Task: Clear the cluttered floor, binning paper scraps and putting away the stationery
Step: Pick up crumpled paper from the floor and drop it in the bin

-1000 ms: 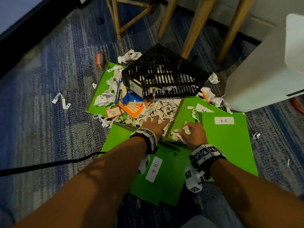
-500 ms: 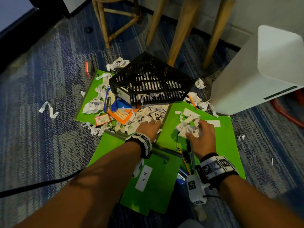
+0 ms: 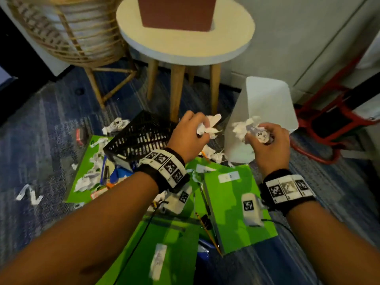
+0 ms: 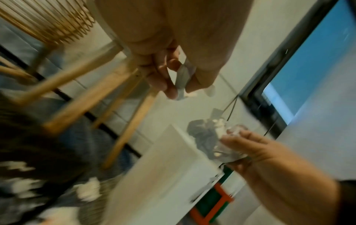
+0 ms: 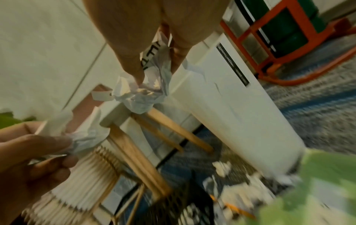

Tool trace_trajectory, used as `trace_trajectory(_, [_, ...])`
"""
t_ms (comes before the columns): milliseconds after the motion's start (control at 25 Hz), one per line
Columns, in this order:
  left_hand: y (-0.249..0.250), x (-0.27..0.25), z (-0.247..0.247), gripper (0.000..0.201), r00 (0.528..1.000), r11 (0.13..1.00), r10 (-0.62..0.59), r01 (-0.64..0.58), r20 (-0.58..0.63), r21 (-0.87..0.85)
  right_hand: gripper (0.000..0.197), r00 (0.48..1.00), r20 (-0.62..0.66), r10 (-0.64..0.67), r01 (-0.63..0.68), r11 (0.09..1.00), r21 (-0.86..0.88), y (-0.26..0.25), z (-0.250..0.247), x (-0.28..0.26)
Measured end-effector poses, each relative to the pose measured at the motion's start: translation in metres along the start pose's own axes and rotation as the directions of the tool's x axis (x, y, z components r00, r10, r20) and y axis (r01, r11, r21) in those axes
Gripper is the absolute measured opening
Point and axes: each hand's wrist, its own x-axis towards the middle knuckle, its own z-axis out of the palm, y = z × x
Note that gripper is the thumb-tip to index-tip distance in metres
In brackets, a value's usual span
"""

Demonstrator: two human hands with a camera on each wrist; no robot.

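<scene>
- The white bin (image 3: 265,112) stands on the carpet just beyond both hands; binning is the step in hand, and next the scraps need carrying over its top, whose opening is unseen.
- Left hand (image 3: 190,136) grips crumpled paper (image 3: 209,125); right hand (image 3: 269,145) grips another wad (image 3: 246,128).
- Only the head view shows green folders (image 3: 232,202) and loose scraps (image 3: 88,179) left on the floor.
- The right wrist view alone shows lettering on the wad.

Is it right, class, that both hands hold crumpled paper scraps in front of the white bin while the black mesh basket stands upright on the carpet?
Not quite. The black mesh basket lies tipped on its side, as the head view shows. Otherwise correct: the left hand and right hand each hold crumpled paper scraps before the white bin.
</scene>
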Motion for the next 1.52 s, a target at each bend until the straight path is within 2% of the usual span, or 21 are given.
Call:
trace_trajectory(120, [0.046,0.035,0.008,0.017,0.997,0.99,0.042,-0.05,-0.061,-0.134,0.036,0.986,-0.167,-0.023,0.025,1.0,0.008,-0.013,-0.02,0.054])
trace_trajectory(200, [0.064,0.049,0.016,0.018,0.997,0.982,0.027,-0.039,-0.066,-0.183,0.038,0.982,-0.19,-0.004,0.001,1.0,-0.015,-0.016,-0.024,0.083])
trace_trajectory(240, [0.071,0.056,0.021,0.019,0.998,0.979,0.02,-0.033,-0.065,-0.199,0.041,0.986,-0.169,0.014,-0.021,0.999,-0.041,-0.014,-0.023,0.096])
trace_trajectory(320, [0.08,0.065,0.031,0.019,0.998,0.976,-0.001,-0.012,-0.058,-0.217,0.051,0.998,-0.011,0.057,-0.058,0.986,-0.154,-0.005,-0.021,0.112])
trace_trajectory(400, [0.088,0.072,0.04,0.021,0.998,0.976,-0.048,0.037,-0.047,-0.215,0.06,0.981,0.178,0.083,-0.017,0.94,-0.342,0.01,-0.019,0.113])
trace_trajectory(480, [0.093,0.078,0.046,0.023,0.993,0.978,-0.118,0.111,-0.027,-0.179,0.053,0.97,0.238,0.059,0.05,0.902,-0.428,0.026,-0.019,0.101])
trace_trajectory(560, [0.096,0.086,0.054,0.025,0.986,0.981,-0.166,0.163,-0.015,-0.108,0.038,0.977,0.211,0.008,0.074,0.924,-0.376,0.038,-0.024,0.09])
trace_trajectory(680, [0.098,0.094,0.068,0.025,0.98,0.975,-0.2,0.197,-0.013,-0.103,0.023,0.99,0.138,0.016,0.006,0.988,-0.154,0.05,-0.033,0.083])
trace_trajectory(760, [0.098,0.097,0.078,0.026,0.977,0.971,-0.213,0.211,-0.012,-0.113,0.027,0.99,0.139,-0.015,0.025,0.997,-0.071,0.055,-0.039,0.082])
trace_trajectory(880, [0.098,0.099,0.092,0.026,0.979,0.972,-0.205,0.202,-0.017,-0.118,0.039,0.976,0.175,-0.127,0.133,0.991,-0.02,0.053,-0.047,0.082])
trace_trajectory(1000, [0.098,0.105,0.1,0.026,0.982,0.979,-0.189,0.187,-0.021,-0.077,0.046,0.976,0.162,-0.145,0.142,0.989,0.031,0.042,-0.051,0.09])
trace_trajectory(1080, [0.097,0.108,0.105,0.028,0.984,0.984,-0.176,0.176,0.037,0.004,0.046,0.982,0.145,-0.125,0.114,0.99,0.086,0.031,-0.052,0.096])
trace_trajectory(1120, [0.096,0.107,0.108,0.032,0.977,0.981,-0.187,0.181,0.105,0.067,0.046,0.983,0.135,-0.125,0.107,0.985,0.135,0.023,-0.052,0.1])
trace_trajectory(1200, [0.092,0.103,0.111,0.051,0.944,0.952,-0.225,0.161,0.241,0.259,0.047,0.984,0.121,-0.134,0.101,0.964,0.248,0.007,-0.054,0.107])
trace_trajectory(1280, [0.087,0.098,0.107,0.058,0.939,0.923,-0.225,0.12,0.262,0.365,0.042,0.984,0.101,-0.143,0.106,0.945,0.309,-0.007,-0.052,0.116])
trace_trajectory(1400, [0.071,0.09,0.084,0.044,0.957,0.943,-0.175,0.097,0.229,0.318,0.023,0.982,0.112,-0.15,0.108,0.943,0.315,-0.019,-0.039,0.124])
trace_trajectory(1520, [0.046,0.075,0.05,0.029,0.944,0.945,-0.192,0.103,0.267,0.311,0.023,0.974,0.22,-0.051,0.001,0.975,0.221,-0.007,-0.019,0.122])
